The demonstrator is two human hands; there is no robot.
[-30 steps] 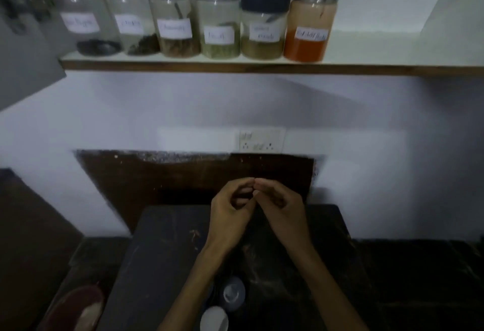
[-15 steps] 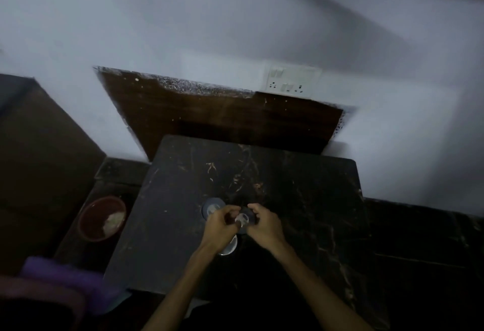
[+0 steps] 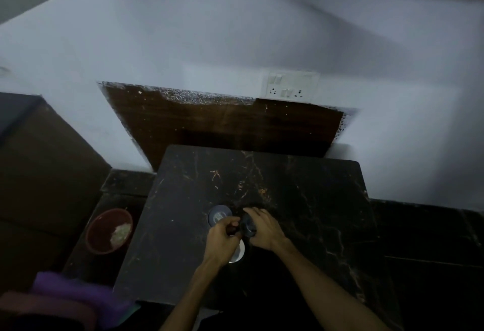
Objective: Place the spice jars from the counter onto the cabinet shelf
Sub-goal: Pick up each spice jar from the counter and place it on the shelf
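Your left hand (image 3: pixel 221 241) and right hand (image 3: pixel 263 228) meet over the dark marble-patterned counter slab (image 3: pixel 301 212), both curled around a small dark-lidded jar (image 3: pixel 247 224) between them. A second dark round lid (image 3: pixel 218 215) sits just behind your left hand, and a shiny metal lid (image 3: pixel 238 253) peeks out beneath it. A reddish-brown bowl (image 3: pixel 108 231) rests well to the left.

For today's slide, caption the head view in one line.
Both hands meet over jar lids on a dark marble counter.
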